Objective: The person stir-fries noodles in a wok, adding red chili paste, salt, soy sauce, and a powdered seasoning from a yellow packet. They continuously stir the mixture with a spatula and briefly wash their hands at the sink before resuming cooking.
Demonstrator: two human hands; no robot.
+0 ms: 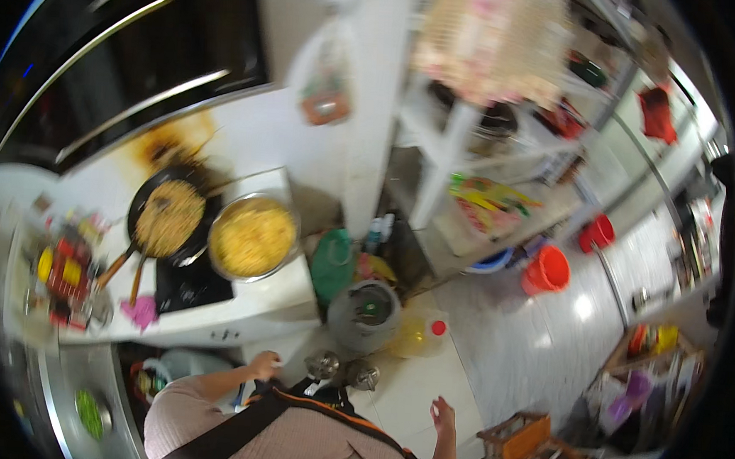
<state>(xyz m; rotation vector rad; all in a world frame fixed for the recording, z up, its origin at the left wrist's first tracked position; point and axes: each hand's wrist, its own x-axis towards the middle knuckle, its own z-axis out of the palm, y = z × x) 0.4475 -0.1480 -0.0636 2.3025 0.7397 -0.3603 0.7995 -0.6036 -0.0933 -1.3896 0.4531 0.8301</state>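
Note:
My left hand (265,366) hangs just before the counter's front edge, its fingers curled; blur hides whether it grips something. Lower right, my right hand (442,413) is held over the floor with loosely parted fingers and nothing visible in it. Beyond my left hand, a black wok (137,208) with a wooden handle sits on the cooktop (193,289), full of brown noodle-like food (175,216). A wooden-handled utensil (136,283) rests in it. Beside the wok stands a steel bowl (212,246) of yellow shredded food (255,239). A pink cloth (140,311) lies by the handles.
A grey gas cylinder (363,319) and an oil jug (415,335) stand on the floor ahead. Red buckets (546,271) are farther right, past a shelf unit (442,171). A wooden stool-like piece (521,443) is lower right. Seasoning containers (69,276) crowd the counter's left end.

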